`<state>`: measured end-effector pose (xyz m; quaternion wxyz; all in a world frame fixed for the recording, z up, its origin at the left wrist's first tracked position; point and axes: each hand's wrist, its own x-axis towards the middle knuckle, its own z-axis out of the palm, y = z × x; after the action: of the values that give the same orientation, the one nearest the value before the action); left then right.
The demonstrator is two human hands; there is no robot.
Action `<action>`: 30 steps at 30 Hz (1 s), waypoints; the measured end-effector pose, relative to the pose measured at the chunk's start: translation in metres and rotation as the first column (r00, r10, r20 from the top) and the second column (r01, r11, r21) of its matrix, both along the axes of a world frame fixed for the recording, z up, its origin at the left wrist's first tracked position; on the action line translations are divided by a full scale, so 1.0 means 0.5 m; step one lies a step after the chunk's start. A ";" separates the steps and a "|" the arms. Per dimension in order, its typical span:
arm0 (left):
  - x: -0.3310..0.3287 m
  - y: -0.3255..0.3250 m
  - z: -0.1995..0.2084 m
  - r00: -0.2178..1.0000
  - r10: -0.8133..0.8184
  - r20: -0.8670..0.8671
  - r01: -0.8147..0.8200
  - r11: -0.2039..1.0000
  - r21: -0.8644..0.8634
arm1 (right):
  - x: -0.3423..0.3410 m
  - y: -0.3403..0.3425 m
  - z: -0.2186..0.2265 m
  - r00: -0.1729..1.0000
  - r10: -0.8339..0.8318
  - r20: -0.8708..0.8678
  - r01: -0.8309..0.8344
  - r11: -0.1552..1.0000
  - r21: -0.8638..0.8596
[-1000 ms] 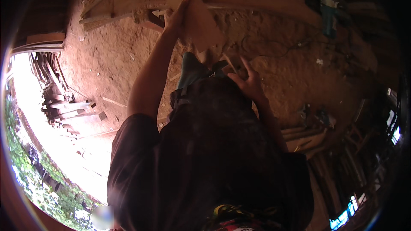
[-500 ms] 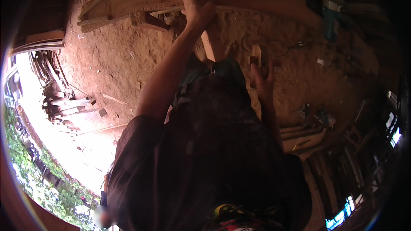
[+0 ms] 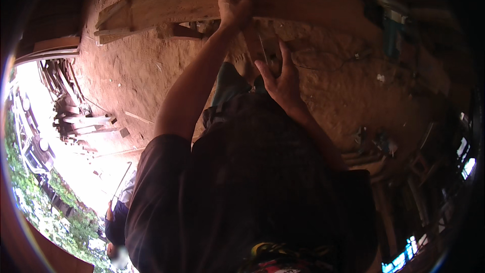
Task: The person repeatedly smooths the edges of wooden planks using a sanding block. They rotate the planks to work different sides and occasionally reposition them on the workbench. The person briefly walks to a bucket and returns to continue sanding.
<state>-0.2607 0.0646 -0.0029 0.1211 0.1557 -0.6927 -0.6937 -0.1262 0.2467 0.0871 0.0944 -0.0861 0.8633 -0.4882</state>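
A narrow wooden batten (image 3: 251, 44) runs from the top of the view down toward my knees, crossing a broad timber plank (image 3: 172, 1). My left hand (image 3: 234, 9) is closed around the batten where it passes over the plank. Right beside the batten's lower part is my right hand (image 3: 283, 82), its thumb and forefinger reaching forward around a wooden block-shaped tool (image 3: 271, 45). A thin bright line shows along that tool's left edge. Shadow and blur hide the tool's exact kind and the other fingers.
A teal power tool (image 3: 394, 33) sits at the upper right, with a cable on the dirt floor (image 3: 136, 81). Stacked timber offcuts (image 3: 86, 121) lie at the left. A person (image 3: 117, 220) holding a long thin stick is in the bright area at lower left.
My right hand has moved left and forward with the block-shaped tool, from the right of my knees to beside the batten. My left hand keeps its hold. The person at lower left shows more fully.
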 end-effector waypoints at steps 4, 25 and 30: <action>0.002 0.000 -0.005 1.000 0.019 0.014 -0.018 1.000 -0.011 | -0.018 -0.016 0.002 0.998 -0.028 0.059 0.025 0.999 0.048; -0.010 -0.003 -0.015 0.997 0.073 0.012 -0.071 0.993 -0.097 | -0.047 -0.042 0.005 0.999 -0.041 -0.003 0.041 0.997 0.069; -0.020 0.007 0.049 0.988 0.089 0.123 -0.065 0.980 -0.187 | 0.026 0.009 -0.005 0.997 -0.037 -0.063 0.035 0.999 -0.037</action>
<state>-0.2704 0.0679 0.0216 0.1157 0.2158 -0.7532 -0.6105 -0.1130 0.2512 0.0844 0.0563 -0.0877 0.8583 -0.5024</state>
